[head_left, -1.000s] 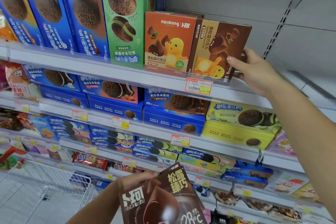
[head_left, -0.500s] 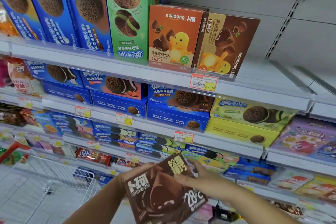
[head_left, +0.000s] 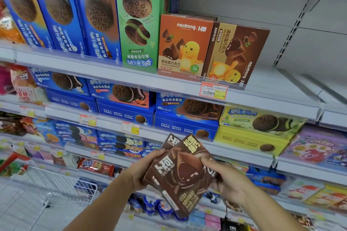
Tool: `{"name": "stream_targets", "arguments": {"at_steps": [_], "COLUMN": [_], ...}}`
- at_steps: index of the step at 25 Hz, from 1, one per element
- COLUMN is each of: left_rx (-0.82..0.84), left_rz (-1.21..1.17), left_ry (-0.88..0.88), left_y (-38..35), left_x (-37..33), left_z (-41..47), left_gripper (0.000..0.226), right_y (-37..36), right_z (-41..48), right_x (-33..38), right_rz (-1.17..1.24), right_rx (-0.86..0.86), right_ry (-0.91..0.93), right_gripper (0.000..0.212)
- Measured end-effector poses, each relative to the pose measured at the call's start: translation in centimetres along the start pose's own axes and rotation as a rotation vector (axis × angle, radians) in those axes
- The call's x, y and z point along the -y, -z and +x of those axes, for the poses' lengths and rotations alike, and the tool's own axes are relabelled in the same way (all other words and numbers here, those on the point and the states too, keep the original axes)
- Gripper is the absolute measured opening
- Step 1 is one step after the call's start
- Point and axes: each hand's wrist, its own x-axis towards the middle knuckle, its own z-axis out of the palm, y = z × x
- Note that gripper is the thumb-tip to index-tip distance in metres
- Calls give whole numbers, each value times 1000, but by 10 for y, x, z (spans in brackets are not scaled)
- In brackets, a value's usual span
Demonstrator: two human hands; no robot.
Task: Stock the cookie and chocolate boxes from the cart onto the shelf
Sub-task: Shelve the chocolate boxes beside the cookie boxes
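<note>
Low in the middle of the view I hold dark brown chocolate boxes [head_left: 180, 174], tilted; a second box edge shows behind the front one. My left hand [head_left: 139, 171] grips their left side and my right hand [head_left: 225, 182] grips the right side. On the top shelf [head_left: 272, 90] stand an orange chocolate box [head_left: 185, 43] and, touching its right side, a brown chocolate box [head_left: 235, 52] turned sideways. A tall green cookie box [head_left: 139, 18] and blue cookie boxes [head_left: 93, 11] stand to their left.
Bare shelf surface lies right of the brown box on the top shelf. A price tag [head_left: 214, 91] hangs on the shelf rail. Lower shelves hold blue and yellow cookie boxes [head_left: 251, 129]. The white wire cart [head_left: 47, 189] is at the lower left.
My right hand left the brown box on the top shelf, came down and took hold of the dark brown boxes in my left hand. The boxes rose slightly.
</note>
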Motion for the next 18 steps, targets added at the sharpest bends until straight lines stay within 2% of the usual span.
{"name": "stream_targets", "arguments": {"at_steps": [3,5,7,10,12,14,16,17,18], "left_rx": [24,43,44,83,99,91,48,9,-24], "left_rz": [75,119,147,156,101,57,53,58,61], "left_ry": [-62,-170,-306,-451,-538,-620,-682,-688,-683], "left_y": [2,-2,-8,-22,-34,-53,-77,-87,-95], "left_x": [-26,-44,-62,-84,-94,-102,-113,-118,-123], "left_z": [-7,-13,-20,-29,-38,-49,-57,-61,-65], "left_gripper": [51,52,50,67,52,32,17,18,35], "right_y": [12,20,25,44,64,86,107,117,124], "right_z": [-18,-33,-52,-83,-103,-119,-123,-118,-112], "right_x": [30,54,78,121,154,186,214,227,238], "right_rz": [-20,-21,30,160,193,200,203,208,194], "right_rx": [-49,-120,-156,-220,-303,-361,-358,-356,-347], "right_ry": [191,365,552,817,982,1120,1184,1193,1188], "right_gripper": [69,78,88,100,103,100,81,64,51]}}
